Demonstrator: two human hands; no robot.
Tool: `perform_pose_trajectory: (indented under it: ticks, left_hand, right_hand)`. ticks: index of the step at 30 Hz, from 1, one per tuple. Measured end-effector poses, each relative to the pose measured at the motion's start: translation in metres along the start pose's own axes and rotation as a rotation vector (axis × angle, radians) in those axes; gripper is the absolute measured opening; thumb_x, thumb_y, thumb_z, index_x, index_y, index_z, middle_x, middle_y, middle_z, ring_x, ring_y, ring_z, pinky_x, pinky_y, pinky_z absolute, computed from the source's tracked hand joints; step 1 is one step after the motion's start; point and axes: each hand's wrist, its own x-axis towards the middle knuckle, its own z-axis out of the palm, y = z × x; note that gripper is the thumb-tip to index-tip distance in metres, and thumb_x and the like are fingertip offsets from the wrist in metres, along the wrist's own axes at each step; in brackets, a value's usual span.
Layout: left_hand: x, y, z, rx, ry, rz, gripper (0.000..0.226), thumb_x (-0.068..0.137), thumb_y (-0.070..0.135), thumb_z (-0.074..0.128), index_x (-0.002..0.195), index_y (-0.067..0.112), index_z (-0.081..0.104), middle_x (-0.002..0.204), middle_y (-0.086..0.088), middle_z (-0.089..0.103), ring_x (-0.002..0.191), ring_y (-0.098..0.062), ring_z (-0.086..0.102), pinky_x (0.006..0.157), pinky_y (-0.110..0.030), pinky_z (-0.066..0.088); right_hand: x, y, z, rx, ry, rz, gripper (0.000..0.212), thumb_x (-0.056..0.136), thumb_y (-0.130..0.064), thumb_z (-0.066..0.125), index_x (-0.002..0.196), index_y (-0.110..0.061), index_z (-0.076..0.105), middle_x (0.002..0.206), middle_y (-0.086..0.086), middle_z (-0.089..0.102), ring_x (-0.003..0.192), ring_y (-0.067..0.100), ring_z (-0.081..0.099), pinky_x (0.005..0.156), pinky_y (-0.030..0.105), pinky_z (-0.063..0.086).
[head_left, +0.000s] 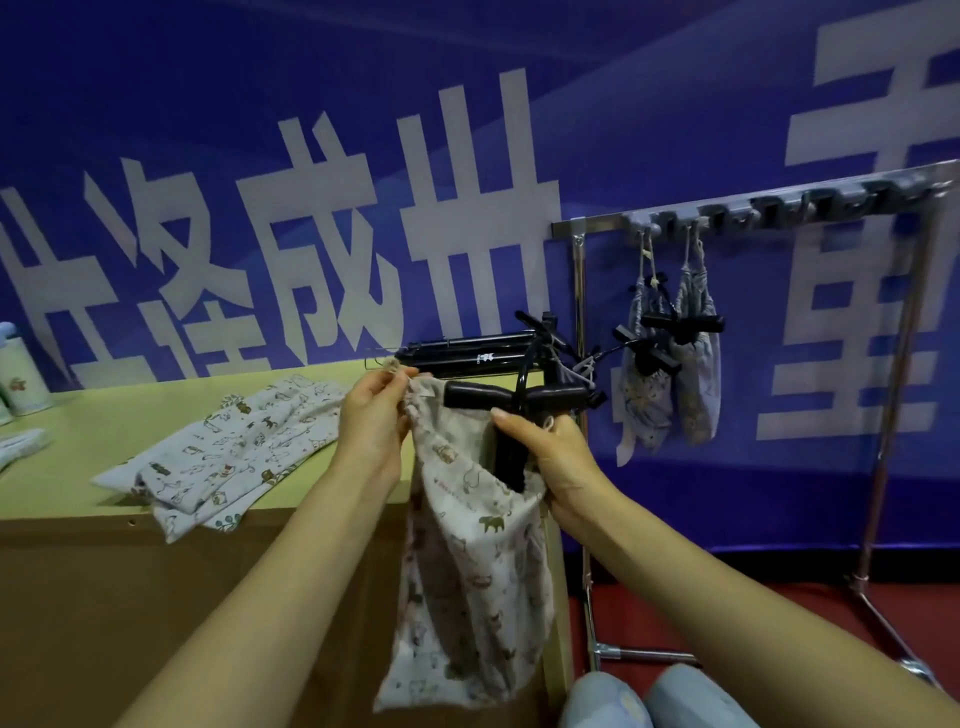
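Note:
A long printed drawstring bag hangs in front of me, its mouth held up between my hands. My left hand pinches the gathered top edge and cord of the bag. My right hand grips the other side of the bag's mouth. A black T-handled tool stands in the bag's opening, its crossbar handle sticking out above the rim and its shaft going down inside.
Several flat printed bags lie on the yellow-green table. More black tools lie at the table's far right. A metal rack on the right carries two filled bags on hooks. A bottle stands far left.

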Motion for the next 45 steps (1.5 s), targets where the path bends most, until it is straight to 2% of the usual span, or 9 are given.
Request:
perform_pose_trajectory:
  ticks: [6,11,16,21,26,32,37,41,45]
  left_hand:
    - [-0.015,-0.015,0.053,0.027,-0.095,-0.082,0.023,0.097,0.009,0.043,0.081,0.009,0.060,0.083,-0.013,0.064,0.075,-0.024,0.062,0.068,-0.033,0.053]
    - [-0.019,-0.029,0.094,-0.073,-0.168,-0.133,0.022,0.096,0.005,0.043,0.081,0.007,0.059,0.075,-0.012,0.065,0.065,-0.020,0.062,0.048,-0.019,0.053]
    - [-0.012,-0.037,0.125,-0.089,-0.271,-0.151,0.027,0.097,0.009,0.044,0.073,0.009,0.056,0.070,-0.004,0.064,0.052,-0.008,0.063,0.048,-0.018,0.050]
    - [0.001,-0.057,0.134,0.219,-0.268,0.062,0.019,0.095,0.012,0.051,0.080,0.011,0.062,0.072,0.000,0.057,0.067,-0.011,0.051,0.065,-0.023,0.043]
    - [0.010,-0.070,0.154,0.207,-0.302,0.100,0.019,0.094,0.005,0.050,0.080,0.010,0.061,0.059,-0.002,0.050,0.047,-0.006,0.044,0.045,-0.011,0.038]
    - [0.027,-0.081,0.198,-0.005,-0.454,-0.075,0.015,0.094,0.000,0.046,0.101,0.005,0.059,0.083,-0.007,0.068,0.034,-0.004,0.035,0.039,-0.015,0.033]
    - [0.034,-0.084,0.235,0.160,-0.588,-0.052,0.020,0.095,0.002,0.045,0.108,0.007,0.060,0.090,-0.003,0.071,0.035,-0.005,0.035,0.038,-0.015,0.031]
    - [0.040,-0.089,0.258,0.177,-0.610,-0.048,0.021,0.096,0.000,0.042,0.106,0.006,0.059,0.087,-0.004,0.070,0.034,-0.004,0.035,0.036,-0.014,0.029]
    - [0.046,-0.090,0.278,0.157,-0.647,-0.058,0.020,0.096,-0.001,0.042,0.104,0.007,0.059,0.082,-0.006,0.068,0.033,-0.003,0.034,0.036,-0.014,0.029]
  right_hand:
    - [-0.018,-0.015,-0.016,-0.127,-0.014,-0.196,0.020,0.088,-0.019,0.062,0.107,-0.013,0.061,0.094,0.001,0.069,0.083,0.005,0.069,0.068,0.015,0.052]
    - [-0.016,-0.032,-0.050,-0.045,0.049,-0.226,0.017,0.099,-0.028,0.037,0.103,-0.028,0.054,0.097,-0.009,0.062,0.079,-0.013,0.063,0.068,0.006,0.047]
    - [-0.014,-0.036,-0.077,-0.156,0.130,-0.166,0.018,0.097,-0.036,0.043,0.106,-0.031,0.057,0.100,-0.009,0.064,0.090,-0.002,0.060,0.071,0.013,0.046]
    - [-0.009,-0.031,-0.100,-0.137,0.189,-0.135,0.010,0.094,-0.023,0.054,0.102,-0.028,0.058,0.103,-0.005,0.062,0.095,0.001,0.059,0.070,0.010,0.048]
    - [0.001,-0.028,-0.129,0.058,0.267,-0.009,0.029,0.080,-0.026,0.067,0.107,-0.017,0.065,0.109,0.011,0.069,0.104,0.020,0.066,0.092,0.033,0.051]
    - [0.011,-0.024,-0.159,0.156,0.369,0.100,0.038,0.073,-0.026,0.073,0.102,-0.002,0.069,0.100,0.020,0.072,0.098,0.031,0.068,0.096,0.044,0.050]
    - [0.020,-0.036,-0.181,-0.330,0.388,0.208,0.042,0.086,-0.051,0.059,0.107,-0.015,0.067,0.100,0.002,0.070,0.088,0.012,0.064,0.069,0.020,0.047]
    - [0.034,-0.051,-0.200,-0.890,0.317,0.479,0.078,0.086,-0.074,0.024,0.091,-0.009,0.066,0.085,0.008,0.060,0.078,0.021,0.059,0.078,0.031,0.051]
    - [0.042,-0.073,-0.203,-1.329,0.298,0.511,0.074,0.087,-0.075,0.017,0.073,-0.013,0.057,0.091,0.009,0.068,0.086,0.027,0.065,0.081,0.037,0.052]
